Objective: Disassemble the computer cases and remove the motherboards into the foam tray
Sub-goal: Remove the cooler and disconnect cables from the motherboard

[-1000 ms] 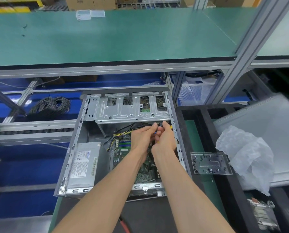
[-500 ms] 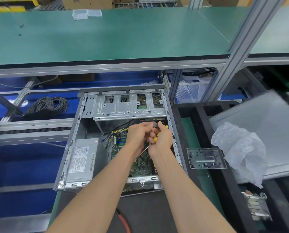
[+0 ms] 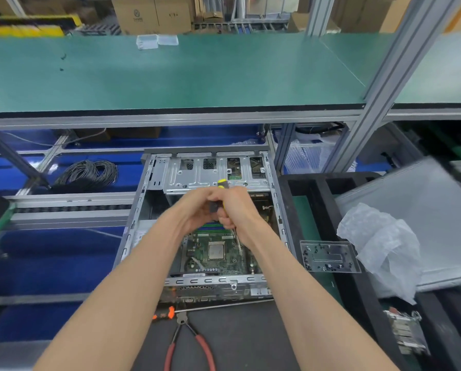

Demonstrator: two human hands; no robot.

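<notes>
1. Motherboard (image 3: 218, 254), a green circuit board with a square silver chip, lies flat in the bottom of the open grey metal computer case (image 3: 280, 218) at the centre of the bench.
2. Above it, both hands meet over the case's far half, fingers curled round a yellow-and-black-handled screwdriver (image 3: 218, 203).
3. The left hand (image 3: 197, 210) wraps the handle from the left; the right hand (image 3: 240, 210) closes on it from the right, the two touching.
4. The screwdriver stands nearly upright, its yellow cap above the knuckles and its thin metal shaft slanting down toward the board.
5. Both bare forearms reach in from the near edge, converging over the case.
6. Just right of the case, a clear plastic tray (image 3: 328, 255) holds small dark screws.
7. It rests on a black foam tray (image 3: 323, 210), whose right part holds a grey metal panel (image 3: 417, 210) with crumpled clear plastic film (image 3: 379, 247) lying on it.
8. Near the case, red-handled pliers (image 3: 189, 341) lie on the dark mat.
</notes>
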